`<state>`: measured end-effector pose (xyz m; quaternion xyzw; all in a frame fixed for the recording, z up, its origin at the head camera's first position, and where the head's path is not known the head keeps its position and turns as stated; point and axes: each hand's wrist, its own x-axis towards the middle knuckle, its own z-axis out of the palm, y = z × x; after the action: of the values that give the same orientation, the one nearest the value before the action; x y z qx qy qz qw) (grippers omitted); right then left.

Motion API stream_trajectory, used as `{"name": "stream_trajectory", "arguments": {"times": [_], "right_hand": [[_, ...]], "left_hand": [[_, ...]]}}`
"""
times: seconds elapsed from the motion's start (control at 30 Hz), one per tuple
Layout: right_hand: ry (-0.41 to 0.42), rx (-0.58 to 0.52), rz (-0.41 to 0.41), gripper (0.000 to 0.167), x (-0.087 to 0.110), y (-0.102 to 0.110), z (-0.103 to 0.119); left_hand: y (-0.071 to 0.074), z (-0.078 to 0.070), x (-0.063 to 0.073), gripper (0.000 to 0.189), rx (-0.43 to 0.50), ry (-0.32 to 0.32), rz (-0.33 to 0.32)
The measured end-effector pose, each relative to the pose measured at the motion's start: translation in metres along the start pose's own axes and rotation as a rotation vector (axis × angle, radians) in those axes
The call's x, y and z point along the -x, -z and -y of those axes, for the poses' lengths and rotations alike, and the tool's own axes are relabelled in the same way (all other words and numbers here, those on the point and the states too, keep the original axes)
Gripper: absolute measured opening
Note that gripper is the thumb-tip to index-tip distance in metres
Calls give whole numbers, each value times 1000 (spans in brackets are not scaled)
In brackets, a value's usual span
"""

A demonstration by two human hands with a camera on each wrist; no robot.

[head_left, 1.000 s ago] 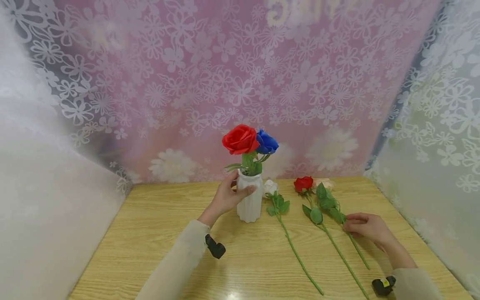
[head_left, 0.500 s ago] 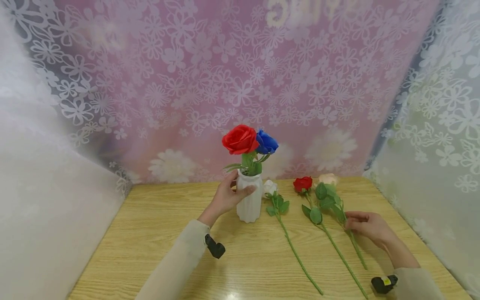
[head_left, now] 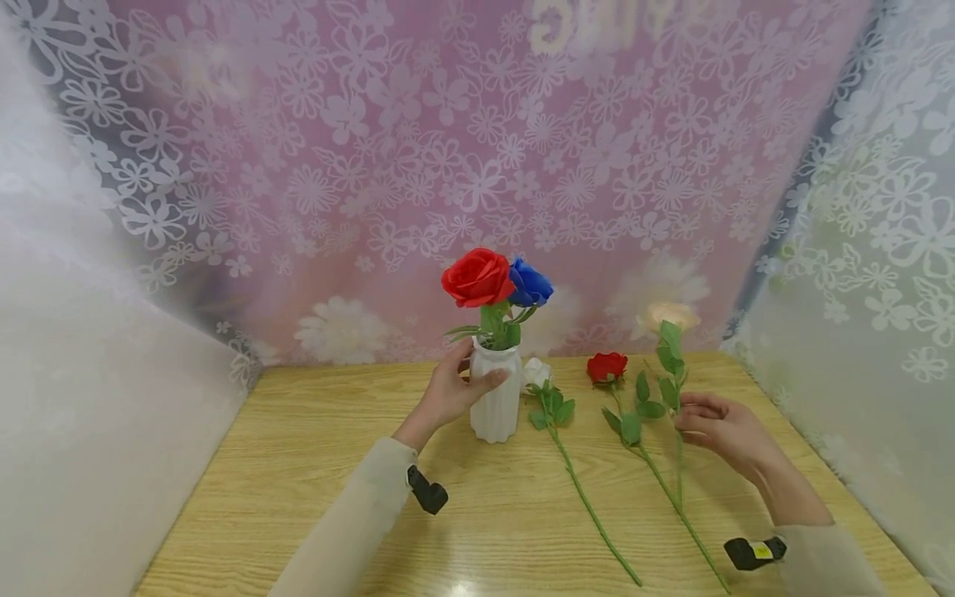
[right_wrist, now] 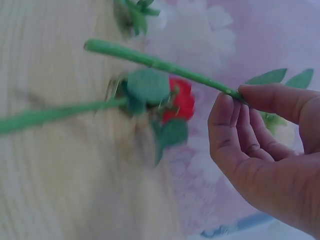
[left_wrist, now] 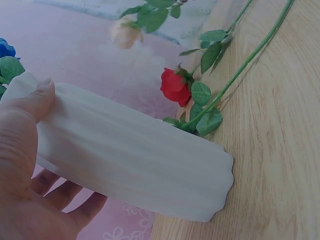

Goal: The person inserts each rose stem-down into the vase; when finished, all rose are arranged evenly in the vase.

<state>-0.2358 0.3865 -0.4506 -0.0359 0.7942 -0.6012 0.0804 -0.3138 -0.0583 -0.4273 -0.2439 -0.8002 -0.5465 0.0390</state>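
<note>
My left hand grips the upper part of a white fluted vase that stands upright on the table. A large red rose and a blue rose stand in the vase. With thumb and fingertips, my right hand pinches the green stem of a cream rose, raised off the table with its bloom up. In the right wrist view the lower stem sticks out past the fingers. Close by on the table lies a smaller red rose.
A white rose lies beside the vase, its long stem running toward the front of the wooden table. A pink floral curtain hangs behind the table, with pale sheets at both sides.
My right hand has lifted the cream rose from the table, and its bloom has risen and tilted upright. The smaller red rose has shifted slightly. The left hand and vase have stayed put.
</note>
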Motion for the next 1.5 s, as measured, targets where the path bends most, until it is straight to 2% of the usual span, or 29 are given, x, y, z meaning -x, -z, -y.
{"name": "stream_trajectory", "arguments": {"times": [0.23, 0.53, 0.63, 0.77, 0.83, 1.13, 1.43, 1.5], "right_hand": [[35, -72, -1, 77, 0, -16, 28], [104, -243, -23, 76, -8, -39, 59], [132, -291, -24, 70, -11, -45, 68], [183, -368, -28, 43, -15, -55, 80], [201, -396, -37, 35, -17, -59, 86], [279, -503, -93, 28, -24, -79, 109], [257, -730, -187, 32, -30, -99, 129], [264, -752, -207, 32, -32, -104, 133]], "left_hand": [[-1, 1, 0, 62, 28, -14, 5], [-1, 0, -1, 62, 45, -20, 8], [-1, 0, -1, 62, 53, -24, 8], [-2, 1, -2, 62, 58, -24, 8], [-2, 1, -2, 62, 58, -20, 8], [-1, 2, 0, 61, 51, -25, 10], [0, 2, -1, 60, 42, -46, 5], [0, 1, -1, 60, 48, -51, 5]]}}
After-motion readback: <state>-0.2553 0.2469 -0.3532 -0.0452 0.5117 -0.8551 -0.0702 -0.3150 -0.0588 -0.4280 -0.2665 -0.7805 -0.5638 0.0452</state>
